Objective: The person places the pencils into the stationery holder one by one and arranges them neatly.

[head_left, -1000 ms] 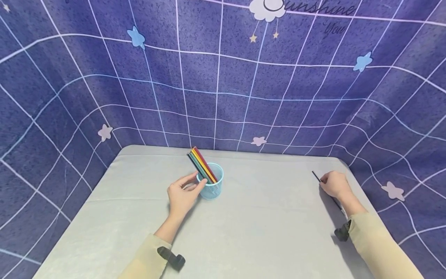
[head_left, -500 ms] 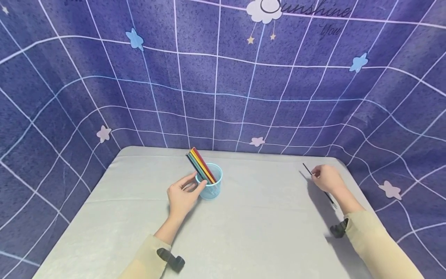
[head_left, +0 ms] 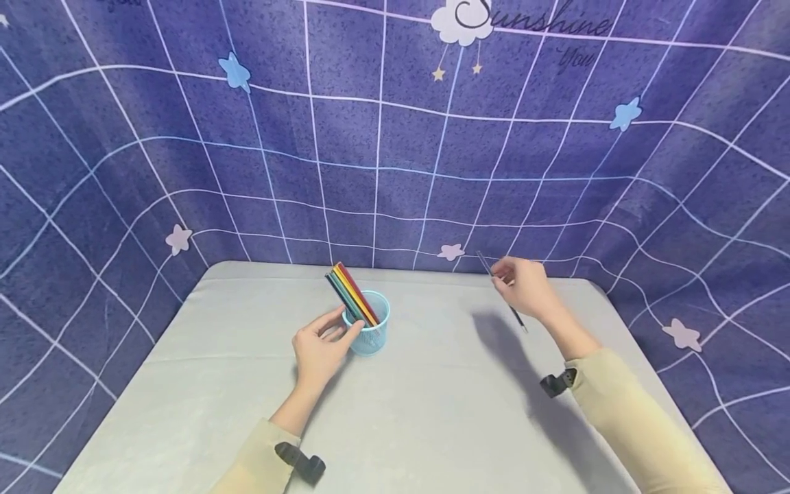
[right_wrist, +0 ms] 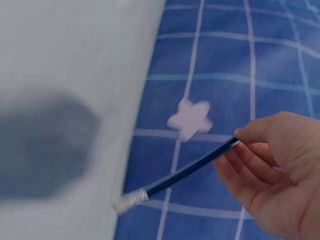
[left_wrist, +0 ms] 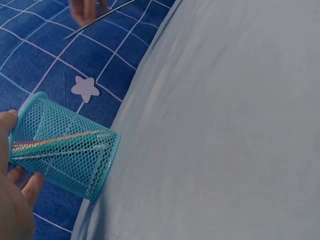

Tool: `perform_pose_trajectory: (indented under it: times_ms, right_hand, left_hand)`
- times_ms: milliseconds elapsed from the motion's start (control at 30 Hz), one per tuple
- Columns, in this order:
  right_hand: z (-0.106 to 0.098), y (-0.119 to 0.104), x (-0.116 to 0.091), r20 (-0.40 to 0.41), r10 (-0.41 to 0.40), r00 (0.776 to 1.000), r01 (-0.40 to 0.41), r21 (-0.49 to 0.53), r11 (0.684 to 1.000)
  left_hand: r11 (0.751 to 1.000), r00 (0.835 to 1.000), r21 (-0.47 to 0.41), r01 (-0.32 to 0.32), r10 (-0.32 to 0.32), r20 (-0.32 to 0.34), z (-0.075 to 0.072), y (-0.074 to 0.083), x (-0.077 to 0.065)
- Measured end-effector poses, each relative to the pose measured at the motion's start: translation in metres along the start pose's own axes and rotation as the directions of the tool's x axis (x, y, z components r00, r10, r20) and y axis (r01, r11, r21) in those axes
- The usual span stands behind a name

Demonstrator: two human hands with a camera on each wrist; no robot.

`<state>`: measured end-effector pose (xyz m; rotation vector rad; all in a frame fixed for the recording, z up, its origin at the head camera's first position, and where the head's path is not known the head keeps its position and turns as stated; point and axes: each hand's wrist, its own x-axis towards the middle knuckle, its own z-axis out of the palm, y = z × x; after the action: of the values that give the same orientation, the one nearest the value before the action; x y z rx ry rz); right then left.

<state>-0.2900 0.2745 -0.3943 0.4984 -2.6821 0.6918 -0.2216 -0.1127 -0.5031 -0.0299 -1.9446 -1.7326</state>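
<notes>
A light-blue mesh pencil cup (head_left: 370,341) stands upright on the table, with several colored pencils (head_left: 353,291) leaning left inside it. My left hand (head_left: 319,348) holds the cup's left side, thumb at the near rim. The left wrist view shows the mesh wall (left_wrist: 70,177) with fingers at its rim. To the right, my right hand (head_left: 524,287) pinches a dark pencil (head_left: 517,318) between thumb and fingers, raised above the table. Up close, this pencil (right_wrist: 192,169) is dark blue with a metal ferrule and a pale eraser at its end.
A pale cloth covers the table (head_left: 432,418). Behind and at both sides hangs a purple-blue curtain (head_left: 407,151) with grid lines and stars, meeting the table's back edge. A dark band with a small device (head_left: 300,462) sits on each wrist.
My right hand has lifted the pencil off the table at the right and carried it left and farther back. My left hand stays on the cup.
</notes>
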Motion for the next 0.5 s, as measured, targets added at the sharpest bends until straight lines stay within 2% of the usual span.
perform_pose_trajectory:
  times_ms: [167, 333, 500]
  right_hand:
    - [0.000, -0.040, 0.016, -0.078, -0.029, 0.997, 0.036, 0.095, 0.995]
    - [0.003, -0.081, 0.030, -0.179, -0.038, 0.983, 0.078, 0.220, 0.972]
    - [0.011, -0.115, 0.040, -0.243, -0.028, 0.970, 0.120, 0.372, 0.920]
  left_hand:
    - [1.000, 1.000, 0.001, 0.003, -0.003, 0.006, 0.001, 0.000, 0.000]
    - [1.000, 1.000, 0.005, 0.023, -0.023, -0.010, 0.001, 0.002, -0.001]
    - [1.000, 1.000, 0.013, 0.024, -0.024, -0.020, 0.001, 0.000, 0.000]
